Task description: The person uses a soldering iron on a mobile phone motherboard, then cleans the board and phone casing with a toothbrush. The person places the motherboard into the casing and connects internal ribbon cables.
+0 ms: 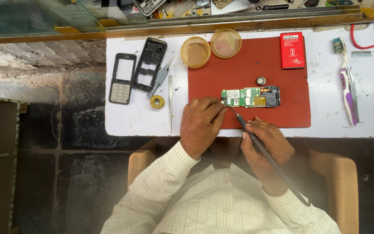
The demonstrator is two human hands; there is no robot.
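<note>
Red mat (pixel 282 117): left hand (pixel 201 123) fingers pinch circuit board (pixel 250 97) edge; right hand (pixel 265 145) clamps soldering iron (pixel 256 141).

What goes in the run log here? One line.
left hand: steadying circuit board | right hand: soldering iron tip at board edge | red mat

This is a small phone repair workshop. A white table (pixel 143 121) carries a red work mat (pixel 282 112) with a bare phone circuit board (pixel 249 97) on it, beside emptied phone housings (pixel 137 71), a screwdriver (pixel 160 78), tweezers (pixel 170 104), a solder roll (pixel 157 102) and a cleaning toothbrush (pixel 346 82) (bristles worn). A glass counter (pixel 44 15) with more parts stands behind.
</note>
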